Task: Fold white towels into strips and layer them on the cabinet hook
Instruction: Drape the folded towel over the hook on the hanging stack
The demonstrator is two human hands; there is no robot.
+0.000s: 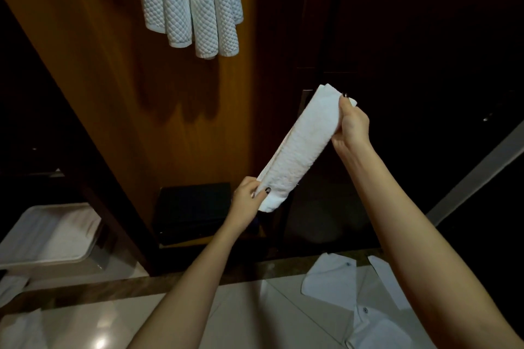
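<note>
Folded white towel (300, 147) is being held in the air as a long narrow strip, running diagonally from lower left to upper right, in front of the dark cabinet opening (411, 37).

Left hand (246, 197) is gripping the lower end. The thumb is lying over the front face and the fingers are curling in behind, a tight pinch on the cloth. A short tail of the strip is sticking out below the grip.

Right hand (353, 125) is holding the upper end from the right side. The thumb is pressing on the front near the top corner; the other fingers are hidden behind the strip. The strip is spanning flat between the two grips.

Around it:
- Quilted towels (192, 3) are hanging up and left, well apart from the strip, against the orange-brown cabinet panel (113, 79). Their tops are running out of frame.
- Dark box (195, 212) is sitting low in the cabinet, just behind the left hand.
- Tray (17, 263) at lower left is holding more white cloth.
- White buttoned shirt (354, 309) is showing at lower right, partly covered by the right forearm.
- Glossy tiled floor (99, 329) is running along the bottom.
</note>
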